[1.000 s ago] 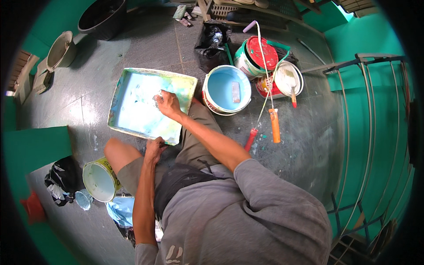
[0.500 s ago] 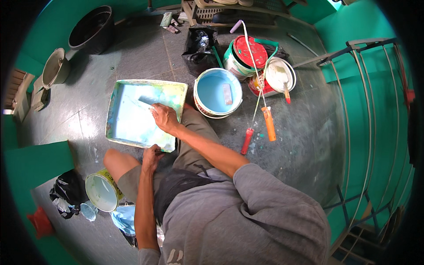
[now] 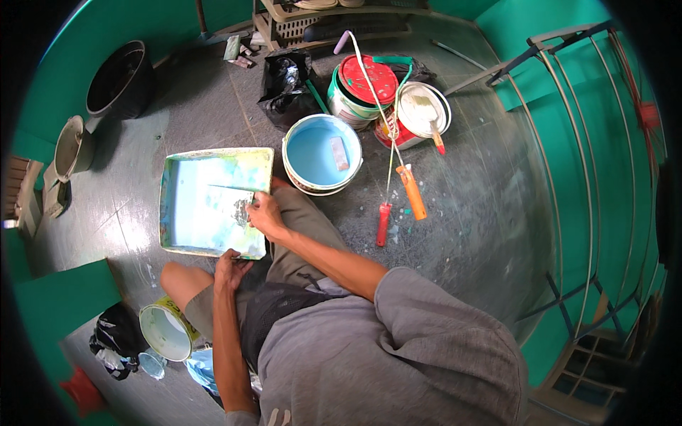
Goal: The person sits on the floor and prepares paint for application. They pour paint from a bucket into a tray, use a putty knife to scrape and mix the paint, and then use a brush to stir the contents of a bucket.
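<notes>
**A:** Which objects surround your work position?

**B:** Your paint tray sits left of the frame's centre, holding pale blue paint. Just beside it on the right stands a blue-paint bucket with one pale block inside. Your right leg lies between the tray and two roller handles on the floor, one orange, one red.

**A:** What obstructs access at the upper centre?

**B:** A black bag stands behind the blue-paint bucket. To its right you find a white-and-green bucket under a tilted red lid, then a white-topped container carrying one brush. A metal rack occupies the right side of the frame.

**A:** State the counts on your left.

**B:** Upper left: one dark tub and one grey bucket. Lower left: one yellow bucket, one small blue cup, one black bundle.

**A:** Report your fingers.

**B:** Your right hand has its fingers clamped on one flat tool over the tray's right half; its outline merges with the paint. Your left hand has its fingers closed on the tray's lower rim, partly hidden.
</notes>
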Available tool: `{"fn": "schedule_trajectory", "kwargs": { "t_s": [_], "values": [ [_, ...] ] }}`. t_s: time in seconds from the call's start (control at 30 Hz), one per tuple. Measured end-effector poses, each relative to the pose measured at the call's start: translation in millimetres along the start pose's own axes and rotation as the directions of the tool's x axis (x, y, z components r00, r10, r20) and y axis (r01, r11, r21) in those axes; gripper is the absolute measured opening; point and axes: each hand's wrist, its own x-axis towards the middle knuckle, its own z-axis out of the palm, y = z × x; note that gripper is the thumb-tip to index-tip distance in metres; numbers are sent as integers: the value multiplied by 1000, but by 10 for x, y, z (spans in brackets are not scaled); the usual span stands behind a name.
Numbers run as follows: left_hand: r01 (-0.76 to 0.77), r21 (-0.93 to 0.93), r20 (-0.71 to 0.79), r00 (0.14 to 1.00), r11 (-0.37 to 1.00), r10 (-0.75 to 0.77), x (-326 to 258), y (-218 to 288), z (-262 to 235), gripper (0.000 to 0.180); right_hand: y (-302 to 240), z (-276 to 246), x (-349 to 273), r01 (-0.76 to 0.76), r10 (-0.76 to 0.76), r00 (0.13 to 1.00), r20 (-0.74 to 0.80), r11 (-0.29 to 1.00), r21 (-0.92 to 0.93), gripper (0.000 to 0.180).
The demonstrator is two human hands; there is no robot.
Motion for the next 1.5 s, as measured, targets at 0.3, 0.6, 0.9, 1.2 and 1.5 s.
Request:
{"fn": "schedule_trajectory", "kwargs": {
  "t_s": [0.3,0.6,0.9,1.2,1.5],
  "values": [
    [-20,-8,-7,1000,1000,20,51,15,-189,7,-629,-1085,-659,532,-567,811,-147,818,-219,17],
    [51,304,-97,995,951,-22,-208,43,-74,13,-701,-4172,-21,-263,-664,481,-572,513,-817,37],
    [-406,587,-131,806,700,578,-591,256,-16,54,-228,-4694,438,-124,-608,611,-507,559,-820,39],
    [-566,646,203,774,512,600,-780,399,767,48,-270,-4374,526,0,-490,484,-726,829,-559,32],
    [-573,766,399,779,291,484,-705,314,1267,45,-332,-4442,419,-2,-520,636,-570,738,-675,33]
  ]
}}
